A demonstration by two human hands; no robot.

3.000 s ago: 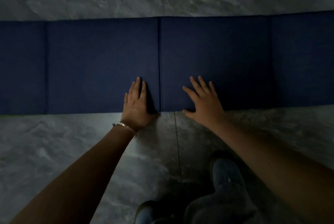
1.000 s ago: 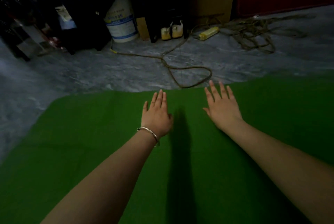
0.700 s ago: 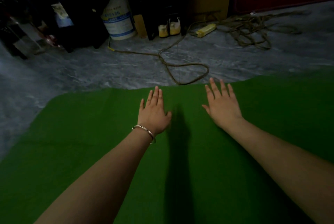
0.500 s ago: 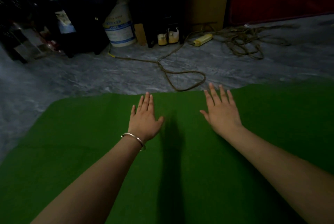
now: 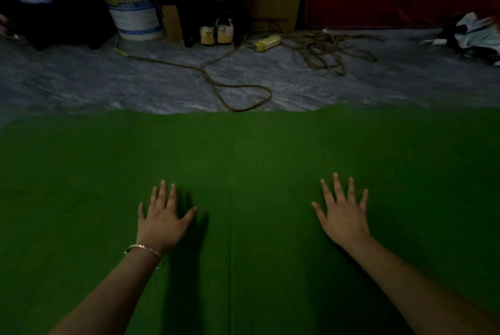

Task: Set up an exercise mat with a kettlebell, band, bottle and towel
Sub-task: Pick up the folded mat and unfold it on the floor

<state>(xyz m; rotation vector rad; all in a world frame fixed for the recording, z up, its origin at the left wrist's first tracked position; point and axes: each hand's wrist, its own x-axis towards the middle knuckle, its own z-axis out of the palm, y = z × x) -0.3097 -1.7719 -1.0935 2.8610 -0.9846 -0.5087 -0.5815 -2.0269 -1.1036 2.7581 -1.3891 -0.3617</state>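
A green exercise mat (image 5: 243, 150) lies flat across the grey marbled floor and fills the lower half of the head view. My left hand (image 5: 161, 219), with a metal bangle at the wrist, lies palm down on the mat with straight, spread fingers. My right hand (image 5: 342, 215) lies flat on the mat too, fingers spread, well to the right of the left hand. Neither hand holds anything. No kettlebell, band, bottle or towel is in view.
Beyond the mat's far edge a rope (image 5: 238, 91) loops on the floor, with a tangle of rope (image 5: 324, 47) further back. A white bucket (image 5: 135, 12), a pair of shoes (image 5: 216, 33), a yellow block (image 5: 266, 43) and crumpled bags (image 5: 476, 37) line the back wall.
Three seconds ago my hands lay on a dark blue mat; since then they rest on the green one. Both hands have slid back toward me and apart.
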